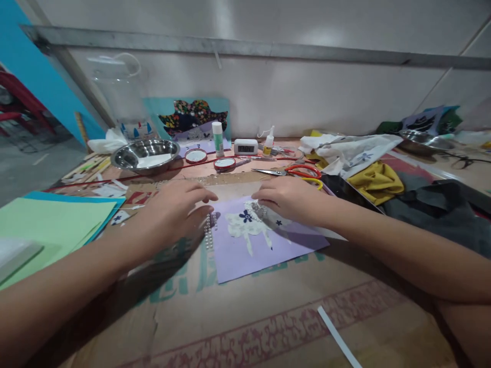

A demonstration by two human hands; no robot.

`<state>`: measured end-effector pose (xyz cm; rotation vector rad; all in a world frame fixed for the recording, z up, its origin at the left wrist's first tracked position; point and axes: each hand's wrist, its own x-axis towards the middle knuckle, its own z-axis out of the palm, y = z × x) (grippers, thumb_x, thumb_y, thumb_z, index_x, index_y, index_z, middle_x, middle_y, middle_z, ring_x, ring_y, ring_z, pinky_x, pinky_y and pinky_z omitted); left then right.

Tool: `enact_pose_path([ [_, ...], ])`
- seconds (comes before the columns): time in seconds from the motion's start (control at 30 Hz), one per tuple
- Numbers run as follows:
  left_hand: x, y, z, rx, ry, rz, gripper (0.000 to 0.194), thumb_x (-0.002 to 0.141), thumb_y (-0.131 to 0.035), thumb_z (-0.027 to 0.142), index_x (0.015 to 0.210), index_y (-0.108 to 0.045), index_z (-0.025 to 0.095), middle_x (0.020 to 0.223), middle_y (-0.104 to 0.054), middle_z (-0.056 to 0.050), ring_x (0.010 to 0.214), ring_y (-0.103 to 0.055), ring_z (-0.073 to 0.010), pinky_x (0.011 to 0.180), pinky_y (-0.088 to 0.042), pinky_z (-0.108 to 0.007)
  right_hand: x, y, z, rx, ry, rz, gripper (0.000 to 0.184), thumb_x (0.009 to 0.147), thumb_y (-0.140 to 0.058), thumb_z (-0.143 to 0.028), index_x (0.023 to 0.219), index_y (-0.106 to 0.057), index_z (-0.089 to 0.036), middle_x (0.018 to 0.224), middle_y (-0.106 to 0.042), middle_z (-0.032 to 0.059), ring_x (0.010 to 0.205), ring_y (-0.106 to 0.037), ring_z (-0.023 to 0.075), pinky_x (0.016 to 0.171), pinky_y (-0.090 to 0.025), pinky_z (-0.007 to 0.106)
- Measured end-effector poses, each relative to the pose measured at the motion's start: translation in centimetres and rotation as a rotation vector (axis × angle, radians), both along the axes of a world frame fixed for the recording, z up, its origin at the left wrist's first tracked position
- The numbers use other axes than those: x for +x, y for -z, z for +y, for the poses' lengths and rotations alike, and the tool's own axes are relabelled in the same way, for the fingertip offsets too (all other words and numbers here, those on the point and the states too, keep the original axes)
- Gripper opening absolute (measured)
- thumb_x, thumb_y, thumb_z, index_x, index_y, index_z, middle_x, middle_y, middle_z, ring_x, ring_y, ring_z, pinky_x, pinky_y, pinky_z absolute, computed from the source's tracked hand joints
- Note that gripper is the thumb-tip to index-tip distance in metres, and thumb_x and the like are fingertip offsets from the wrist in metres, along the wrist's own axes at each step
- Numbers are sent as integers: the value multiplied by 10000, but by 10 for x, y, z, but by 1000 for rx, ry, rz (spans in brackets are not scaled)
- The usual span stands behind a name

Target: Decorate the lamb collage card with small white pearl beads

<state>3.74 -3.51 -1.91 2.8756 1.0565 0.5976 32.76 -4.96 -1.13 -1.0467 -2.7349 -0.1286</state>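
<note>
A lilac paper sheet lies on the cardboard-covered table, with a white fabric cut-out bearing a dark blue flower stuck on it. A strand of pearl beads runs along the sheet's left edge and over the cut-out's top. My left hand rests palm down at the sheet's upper left corner, fingers curled over the bead strand. My right hand sits at the sheet's top, its fingertips pinched on the beads by the cut-out.
Red-handled scissors lie just behind my right hand. Farther back stand a steel bowl, a glue stick, a small glue bottle, a digital clock and round mirrors. Green paper lies left, fabric heaps right.
</note>
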Motion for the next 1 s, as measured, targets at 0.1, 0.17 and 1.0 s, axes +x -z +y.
enact_pose_path([
  [0.1, -2, -8, -4, 13, 60, 115, 322, 914, -600, 436, 1070, -709, 177, 1055, -711, -98, 993, -638, -284, 857, -476, -424, -17, -6, -24, -3, -80, 121, 213, 969, -512, -209, 1035, -706, -151, 977, -735, 90, 906, -645, 205, 814, -460, 333],
  [0.17, -3, -10, -7, 1, 95, 170, 359, 882, -649, 459, 1095, -704, 176, 1056, -713, -96, 969, -648, -281, 830, -484, -411, -28, -6, -40, -78, -201, 136, 180, 963, -538, -224, 1025, -688, -145, 1060, -725, 104, 982, -638, 214, 874, -471, 348],
  [1.0, 3, 4, -16, -74, 163, 255, 262, 976, -473, 261, 951, -727, 200, 888, -710, -71, 790, -635, -188, 763, -478, -314, -43, 26, -53, -176, -409, 164, 197, 987, -495, -252, 1025, -639, -123, 1252, -659, 150, 1145, -567, 241, 1011, -461, 430],
])
